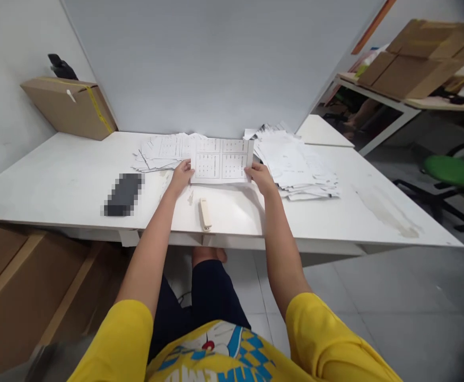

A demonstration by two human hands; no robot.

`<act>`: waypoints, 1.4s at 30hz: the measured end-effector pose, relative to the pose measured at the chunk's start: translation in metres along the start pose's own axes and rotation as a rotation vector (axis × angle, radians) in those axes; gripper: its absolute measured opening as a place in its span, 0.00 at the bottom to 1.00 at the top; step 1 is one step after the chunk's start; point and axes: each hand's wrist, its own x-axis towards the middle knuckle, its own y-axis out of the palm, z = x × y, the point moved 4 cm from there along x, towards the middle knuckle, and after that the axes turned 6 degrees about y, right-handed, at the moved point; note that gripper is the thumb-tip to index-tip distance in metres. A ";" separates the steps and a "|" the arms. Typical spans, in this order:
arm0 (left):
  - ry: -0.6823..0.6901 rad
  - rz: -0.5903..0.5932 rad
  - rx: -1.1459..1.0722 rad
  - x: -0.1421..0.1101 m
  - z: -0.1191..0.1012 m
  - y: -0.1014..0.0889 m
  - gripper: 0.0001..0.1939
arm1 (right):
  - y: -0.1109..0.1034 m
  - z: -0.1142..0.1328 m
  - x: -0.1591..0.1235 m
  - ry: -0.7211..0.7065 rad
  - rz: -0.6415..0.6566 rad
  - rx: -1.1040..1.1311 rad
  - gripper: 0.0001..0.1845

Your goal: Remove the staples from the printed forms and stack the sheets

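A printed paper sheet [221, 162], marked with boxed tables, is held up just above the desk between my two hands. My left hand [183, 174] pinches its left edge, and my right hand [259, 174] grips the right edge. Whether it is one sheet or a few together, I cannot tell. Below the paper, a cream stapler [205, 214] lies on the white desk near its front edge. Behind my left hand rests a pile of printed papers [160, 151]. To the right of my right hand spreads a larger, untidy stack of papers [299, 164].
A dark pixelated object [123, 194] lies on the desk [49, 180] at left. Against the wall stands a taped cardboard box [70, 106]. A grey panel [216, 63] rises behind the desk. Right are another table with cardboard boxes [418, 58] and a green chair [454, 172].
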 end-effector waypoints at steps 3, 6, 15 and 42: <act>-0.024 0.099 -0.013 -0.005 -0.002 0.004 0.20 | -0.034 0.001 -0.070 0.013 -0.220 0.182 0.11; -0.020 0.145 0.011 -0.007 -0.005 0.008 0.16 | -0.066 -0.009 -0.167 0.066 -0.328 0.265 0.16; 0.127 0.423 0.483 -0.067 -0.029 0.023 0.20 | -0.083 -0.048 -0.327 0.484 0.026 0.121 0.33; 0.179 0.689 0.540 -0.103 -0.036 0.032 0.24 | -0.091 -0.033 -0.300 0.481 0.063 -0.039 0.32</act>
